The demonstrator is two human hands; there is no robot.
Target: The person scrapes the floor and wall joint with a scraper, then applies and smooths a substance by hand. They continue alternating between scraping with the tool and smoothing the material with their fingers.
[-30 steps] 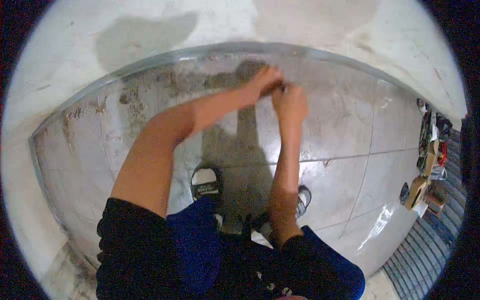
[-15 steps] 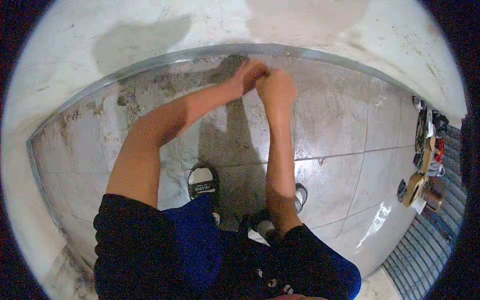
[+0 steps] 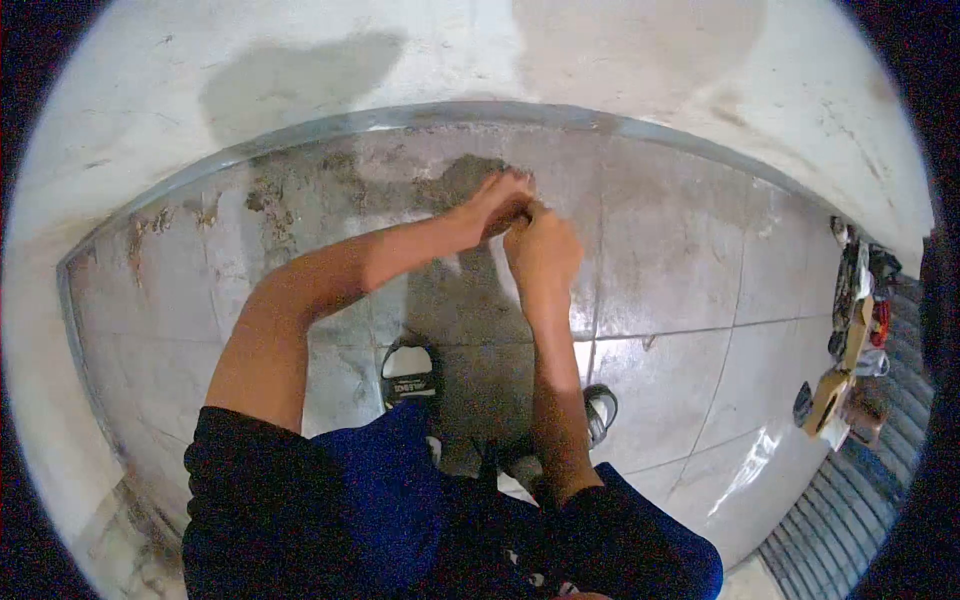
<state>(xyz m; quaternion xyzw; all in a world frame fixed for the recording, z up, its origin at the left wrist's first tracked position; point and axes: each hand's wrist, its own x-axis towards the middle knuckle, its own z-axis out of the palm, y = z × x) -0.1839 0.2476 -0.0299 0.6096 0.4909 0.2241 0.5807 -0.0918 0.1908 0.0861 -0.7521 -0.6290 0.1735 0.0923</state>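
You are holding your left hand (image 3: 497,203) against your right hand (image 3: 545,250) at its 11 o'clock, above the floor (image 3: 680,260), fingers curled closed, whatever they are pinching being hidden between them.

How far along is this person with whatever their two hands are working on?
Done: nothing finished is visible; the tiled floor by the wall shows dark stains. In hand: the left hand and right hand meet in front of the body, fingers bunched over something too small to make out. Left: hard to judge, since the piece itself is hidden.
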